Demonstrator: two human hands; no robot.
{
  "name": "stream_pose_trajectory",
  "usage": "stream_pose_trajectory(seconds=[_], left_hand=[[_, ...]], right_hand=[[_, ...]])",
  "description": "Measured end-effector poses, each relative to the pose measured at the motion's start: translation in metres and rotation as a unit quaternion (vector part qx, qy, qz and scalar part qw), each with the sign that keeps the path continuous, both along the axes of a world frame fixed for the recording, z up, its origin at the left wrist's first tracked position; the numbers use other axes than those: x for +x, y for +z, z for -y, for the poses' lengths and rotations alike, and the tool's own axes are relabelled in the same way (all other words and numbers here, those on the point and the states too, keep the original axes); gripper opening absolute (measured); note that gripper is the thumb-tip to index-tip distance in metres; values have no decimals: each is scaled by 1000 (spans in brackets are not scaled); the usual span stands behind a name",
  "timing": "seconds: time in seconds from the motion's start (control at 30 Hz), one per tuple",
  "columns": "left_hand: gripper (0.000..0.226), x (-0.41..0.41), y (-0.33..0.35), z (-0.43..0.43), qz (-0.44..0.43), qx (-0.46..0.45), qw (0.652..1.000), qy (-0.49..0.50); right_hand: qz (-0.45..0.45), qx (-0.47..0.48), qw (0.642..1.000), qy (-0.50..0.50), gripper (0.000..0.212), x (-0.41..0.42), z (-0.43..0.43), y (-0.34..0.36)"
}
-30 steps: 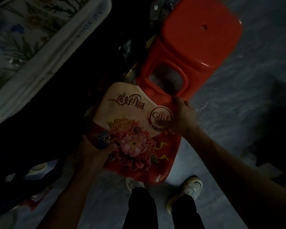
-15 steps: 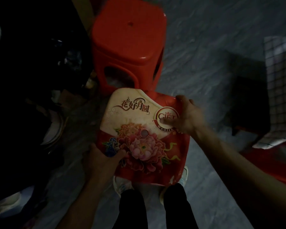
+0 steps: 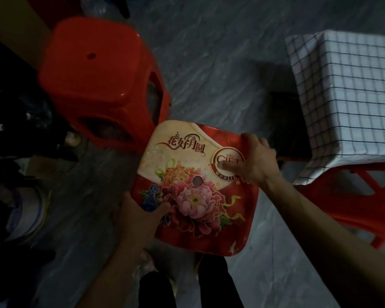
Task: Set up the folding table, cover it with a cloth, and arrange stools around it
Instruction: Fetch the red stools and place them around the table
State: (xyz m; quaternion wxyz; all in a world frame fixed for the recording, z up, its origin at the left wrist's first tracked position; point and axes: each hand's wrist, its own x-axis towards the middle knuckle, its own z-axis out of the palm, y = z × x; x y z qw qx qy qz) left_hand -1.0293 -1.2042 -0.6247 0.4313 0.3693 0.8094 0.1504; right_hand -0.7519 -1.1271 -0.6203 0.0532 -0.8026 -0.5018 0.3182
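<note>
Both hands grip the floral stool (image 3: 193, 203) by opposite seat edges, left hand (image 3: 140, 216) at its lower-left, right hand (image 3: 253, 161) nearer the cloth-covered tabletop (image 3: 347, 85) at upper right

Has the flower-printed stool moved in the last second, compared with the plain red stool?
Yes. The flower-printed stool has shifted right of the plain red stool, toward the checked-cloth table.

Open floor (image 3: 209, 63) between red stool (image 3: 93, 70) and clothed table (image 3: 347, 96)
</note>
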Motion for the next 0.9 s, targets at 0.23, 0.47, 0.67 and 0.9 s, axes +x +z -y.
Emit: stream_pose_trajectory(seconds=[0.23, 0.47, 0.67, 0.9], left_hand=[[92, 76, 4, -58, -24, 22, 998, -48], [95, 143, 14, -134, -32, 61, 992, -107], [97, 190, 2, -202, -63, 66, 984, -151], [90, 235, -33, -267, -77, 52, 975, -201]], right_hand=[[1, 61, 997, -42, 103, 84, -26, 9], [2, 97, 992, -84, 107, 150, -67, 15], [23, 115, 985, -124, 109, 195, -113, 6], [45, 101, 982, -152, 107, 240, -172, -21]])
